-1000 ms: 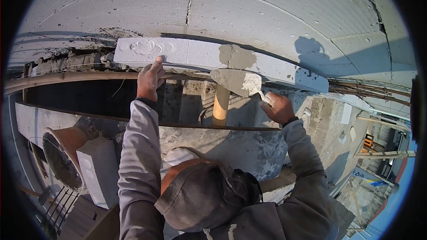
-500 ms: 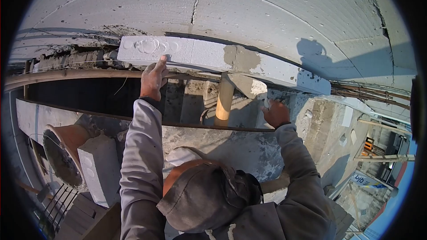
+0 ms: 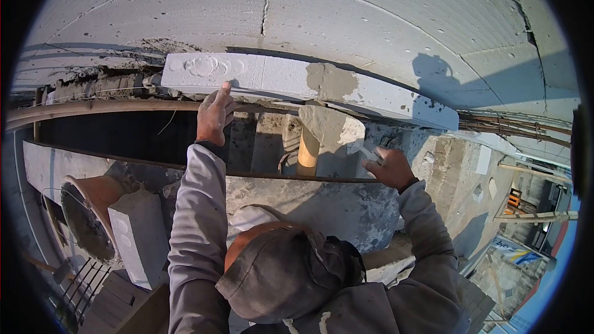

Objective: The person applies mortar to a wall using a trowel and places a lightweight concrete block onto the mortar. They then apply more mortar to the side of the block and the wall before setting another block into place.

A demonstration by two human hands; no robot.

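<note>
Along the wall lies a long pale block (image 3: 278,73), with a patch of grey mortar (image 3: 332,81) on its face and ring marks near its left end. My left hand (image 3: 215,111) rests against its lower edge, thumb or fingertip on the face and the other fingers curled under it. In my right hand (image 3: 391,167) is the handle of a trowel (image 3: 334,128). The trowel's wide blade carries wet mortar and lies just below the block, in front of a round wooden post (image 3: 308,152).
A bucket of mortar (image 3: 86,222) and an upright pale block (image 3: 137,238) stand at the lower left. A wooden pole (image 3: 99,106) runs left of my left hand. Steel bars (image 3: 513,127) extend at the right. A dark opening lies below the block.
My right hand has moved slightly right and down. The trowel blade has come away from the block's lower edge and shows more of its mortar-covered face. My left hand stays nearly in place.
</note>
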